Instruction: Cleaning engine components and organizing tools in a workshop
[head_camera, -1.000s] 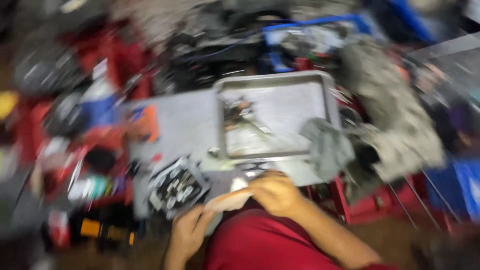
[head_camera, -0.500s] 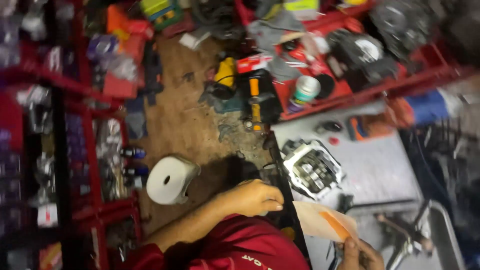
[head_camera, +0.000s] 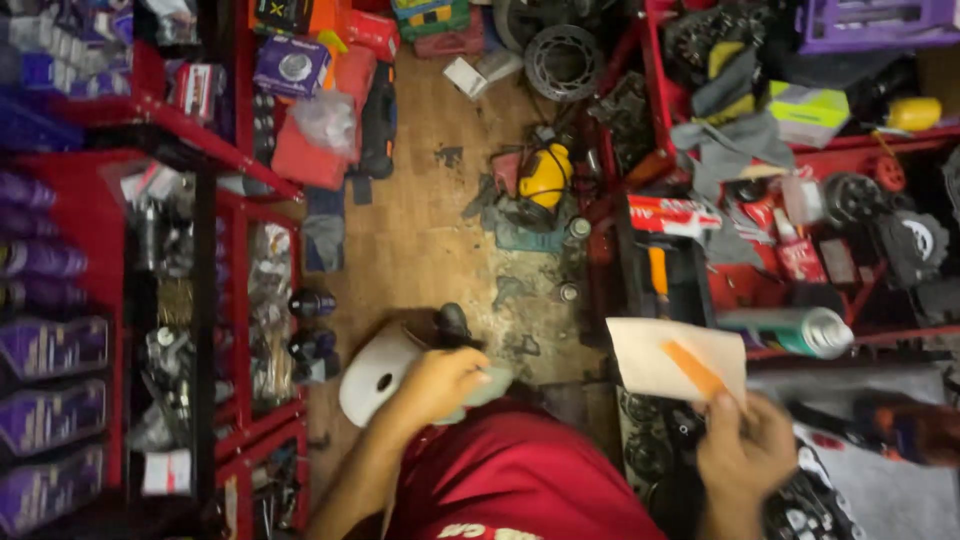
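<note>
My left hand (head_camera: 440, 385) reaches down to the left and rests on a white paper roll (head_camera: 372, 378) standing on the wooden floor. Its fingers curl around a pale strip of paper (head_camera: 492, 385) coming off the roll. My right hand (head_camera: 745, 450) grips the lower edge of a pale sheet (head_camera: 655, 350) with an orange strip (head_camera: 695, 370) on it, held up over a dark engine part (head_camera: 655, 440). My red shirt (head_camera: 520, 480) fills the bottom middle.
Red shelves (head_camera: 235, 300) with purple boxes and small bottles stand on the left. A yellow tool (head_camera: 545, 175) and loose parts lie on the floor (head_camera: 420, 240). Red trays (head_camera: 760, 290) on the right hold a white spray can (head_camera: 790, 328), grey rags and boxes.
The view has swung left and down to the floor. My left hand moved from the engine part onto the paper roll. My right hand raised the pale sheet higher.
</note>
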